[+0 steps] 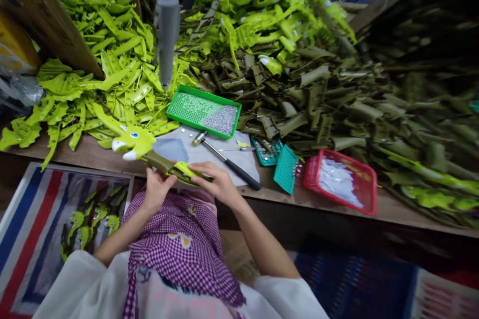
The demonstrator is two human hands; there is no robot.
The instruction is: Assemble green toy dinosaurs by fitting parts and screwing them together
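**A:** Item held?

**B:** One dinosaur toy with a lime head and an olive handle. It is at the counter edge, in front of the green tray and to its left.

**A:** Hands?

**B:** The left hand has its fingers curled round the handle just behind the head. The right hand has its fingers pressed together and laid over the handle's rear end. They seem to pinch it, though the thumb is hidden.

**A:** Tray contents?

**B:** Small silver screws, heaped in its right corner.

**A:** Adjacent stock?

**B:** A hammer lies just in front of the tray on a grey mat. A grey power screwdriver hangs above the tray's left end. Two teal trays sit to the tray's front right, with a red basket of pale pieces beyond them. Lime parts are piled left of and behind the tray. Olive parts are piled to its right.

**A:** Below the counter?

**B:** A striped bag sits well in front of the tray and to its left, with more lime dinosaurs inside.
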